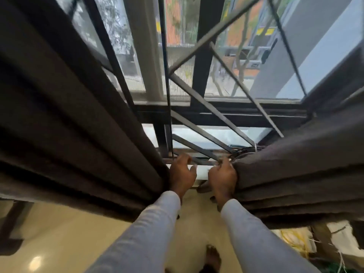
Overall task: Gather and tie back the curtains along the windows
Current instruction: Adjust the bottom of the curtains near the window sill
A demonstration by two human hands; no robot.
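Two dark brown curtains hang at a barred window. The left curtain falls in thick folds down to my left hand, whose fingers are spread and rest against the curtain's inner edge. My right hand is closed on the bunched inner edge of the right curtain, which is gathered toward the window grille. A thin cord or wire lies just above that bunch near the bars. Both arms wear light grey sleeves.
The metal grille with diagonal bars covers the window right behind my hands. Below is a glossy cream floor with my foot on it. Dark furniture stands at the lower left; yellow cables and clutter lie at the lower right.
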